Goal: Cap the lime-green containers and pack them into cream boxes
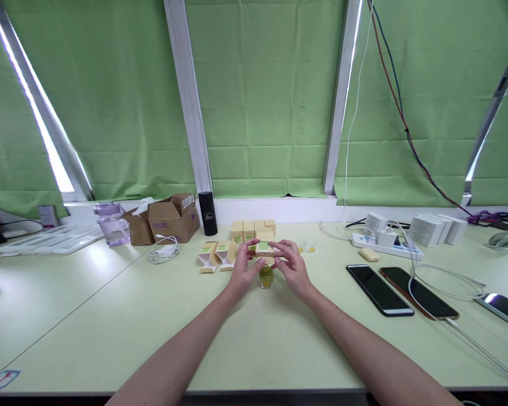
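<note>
Between my two hands is a small cream cardboard box (pixel 264 248) with a green label. The fingers of my left hand (pixel 246 269) close on its left side, and those of my right hand (pixel 293 268) close on its right side. Just below the box, a small clear jar with yellow-green contents (pixel 266 276) stands on the table. Left of my hands lie two cream cartons with open flaps (pixel 217 256). Behind them, several similar small boxes (pixel 249 228) stand grouped. Small clear round pieces with yellow spots (pixel 307 246) lie right of the boxes.
On the left are a brown cardboard box (pixel 174 219), a purple water bottle (pixel 112 224), a black cylinder (pixel 207 213) and a coiled white cable (pixel 163 250). To the right, a power strip (pixel 387 246), phones (pixel 380 289) and loose cables lie on the table (pixel 279 349).
</note>
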Demonstrator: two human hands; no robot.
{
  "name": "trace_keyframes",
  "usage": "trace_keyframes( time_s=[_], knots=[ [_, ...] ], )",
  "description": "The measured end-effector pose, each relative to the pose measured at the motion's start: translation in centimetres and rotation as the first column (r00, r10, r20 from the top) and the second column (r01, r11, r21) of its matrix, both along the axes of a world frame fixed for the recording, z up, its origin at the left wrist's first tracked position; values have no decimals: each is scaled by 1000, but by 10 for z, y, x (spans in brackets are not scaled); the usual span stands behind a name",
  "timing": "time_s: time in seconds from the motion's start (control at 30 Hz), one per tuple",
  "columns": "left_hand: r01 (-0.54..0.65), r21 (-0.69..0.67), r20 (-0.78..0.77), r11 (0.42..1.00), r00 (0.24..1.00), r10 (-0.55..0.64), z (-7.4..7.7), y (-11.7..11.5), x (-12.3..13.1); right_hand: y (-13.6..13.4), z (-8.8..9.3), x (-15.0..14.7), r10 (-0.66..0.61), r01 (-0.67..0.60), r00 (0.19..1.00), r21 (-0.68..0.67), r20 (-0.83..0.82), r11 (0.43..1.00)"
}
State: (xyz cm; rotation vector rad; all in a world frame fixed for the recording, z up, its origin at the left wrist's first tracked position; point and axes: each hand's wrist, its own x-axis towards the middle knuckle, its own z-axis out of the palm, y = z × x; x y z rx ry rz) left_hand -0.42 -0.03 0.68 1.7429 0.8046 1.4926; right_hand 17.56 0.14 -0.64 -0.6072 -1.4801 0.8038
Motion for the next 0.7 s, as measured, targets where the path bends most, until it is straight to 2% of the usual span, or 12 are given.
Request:
trace_keyframes(
  time_s=[0.7],
  knots=[
    [-57,-12,5,998,998,57,-1,2,1,0,-2,1,23,-23,1000,10,-2,1000]
  ],
)
